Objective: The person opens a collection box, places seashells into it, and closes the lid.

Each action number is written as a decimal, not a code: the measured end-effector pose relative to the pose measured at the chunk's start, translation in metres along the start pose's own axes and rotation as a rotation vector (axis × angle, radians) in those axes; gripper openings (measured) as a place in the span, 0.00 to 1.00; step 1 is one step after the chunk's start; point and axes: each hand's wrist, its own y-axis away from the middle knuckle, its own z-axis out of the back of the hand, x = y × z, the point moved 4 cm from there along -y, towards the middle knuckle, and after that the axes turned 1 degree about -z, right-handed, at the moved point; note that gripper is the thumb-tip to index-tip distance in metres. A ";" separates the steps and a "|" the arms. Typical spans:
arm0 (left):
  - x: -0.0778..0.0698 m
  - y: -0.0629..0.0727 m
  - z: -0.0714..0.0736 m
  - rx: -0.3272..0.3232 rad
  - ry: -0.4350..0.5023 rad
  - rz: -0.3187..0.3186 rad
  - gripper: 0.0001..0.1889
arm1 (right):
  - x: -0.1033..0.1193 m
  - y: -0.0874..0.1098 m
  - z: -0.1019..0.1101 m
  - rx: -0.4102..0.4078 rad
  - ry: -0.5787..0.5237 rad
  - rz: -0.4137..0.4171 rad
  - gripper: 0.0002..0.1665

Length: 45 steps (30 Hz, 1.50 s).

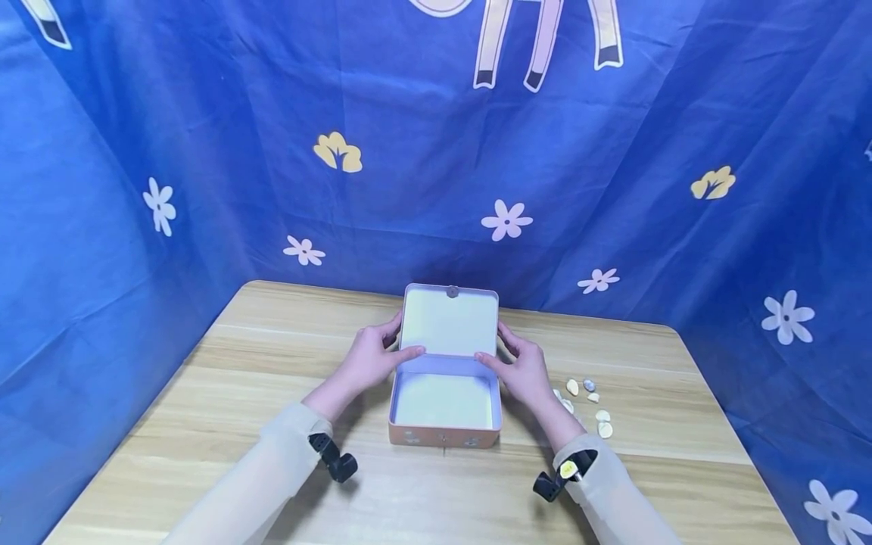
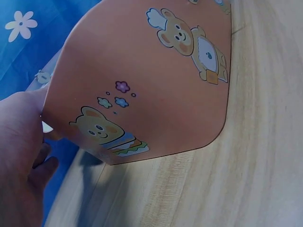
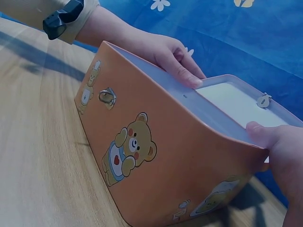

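An orange tin box (image 1: 443,437) with printed bears stands on the table, its lid (image 1: 450,322) raised and leaning back. The inside looks pale, with nothing lying in it. My left hand (image 1: 370,356) grips the left side near the hinge, thumb over the inner edge and fingers behind the lid. On the opposite side my right hand (image 1: 527,371) holds it likewise, its thumb on the rim. In the right wrist view a metal clasp (image 3: 108,97) shows on the front wall (image 3: 156,109), and a latch plate (image 3: 264,100) on the lid. Most fingertips are hidden behind the lid.
Several small pale shell-like pieces (image 1: 572,387) and a bluish one (image 1: 589,384) lie on the wooden table (image 1: 272,341) beyond my right wrist. A blue patterned cloth (image 1: 409,189) hangs behind and along both sides.
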 end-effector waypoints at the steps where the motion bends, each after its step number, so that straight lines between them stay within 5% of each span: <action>1: 0.000 0.000 0.000 0.002 0.004 0.004 0.47 | -0.001 0.000 0.000 0.001 0.000 -0.004 0.46; 17: 0.014 0.000 -0.003 -0.001 0.170 0.028 0.52 | -0.009 -0.001 -0.005 0.053 -0.033 -0.022 0.45; 45: 0.015 0.002 -0.007 0.043 0.180 0.071 0.51 | -0.018 0.001 -0.010 0.154 -0.218 -0.104 0.43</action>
